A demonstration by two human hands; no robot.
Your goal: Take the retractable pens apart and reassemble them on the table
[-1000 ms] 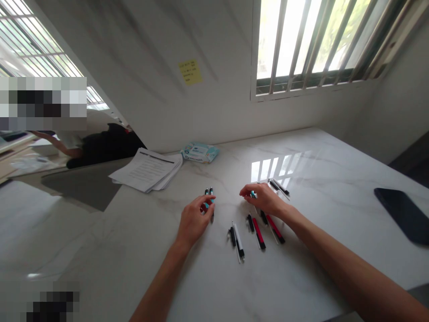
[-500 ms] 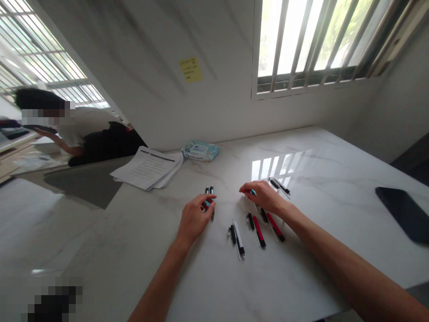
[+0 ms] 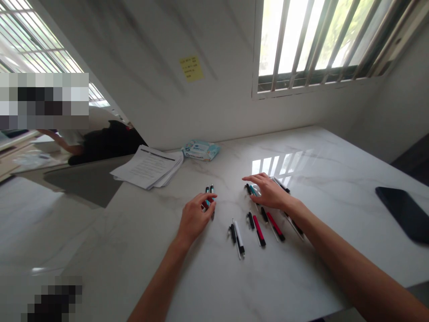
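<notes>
My left hand (image 3: 197,216) rests on the table, thumb and index finger apart, its fingertips over two blue-and-black pens (image 3: 212,189) lying side by side. Whether it touches them cannot be made out. My right hand (image 3: 270,191) hovers with fingers stretched out above a taken-apart blue pen (image 3: 253,190), whose black part (image 3: 248,189) lies beside it. Nearer to me lie more pens in pieces, each with a black part and a thin refill: one with a white barrel (image 3: 237,233) and two with red barrels (image 3: 258,230) (image 3: 275,226). My right hand and forearm partly cover other pen pieces (image 3: 296,226).
More white and black pen pieces (image 3: 281,184) lie behind my right hand. At the back are a stack of printed sheets (image 3: 147,167) and a wipes packet (image 3: 201,150). A dark phone (image 3: 404,214) lies at the right. Another person (image 3: 100,138) sits beyond the partition at left.
My right hand has risen slightly away from me and its fingers have straightened, uncovering the blue pen and its black part. My left hand has stayed by the two pens.
</notes>
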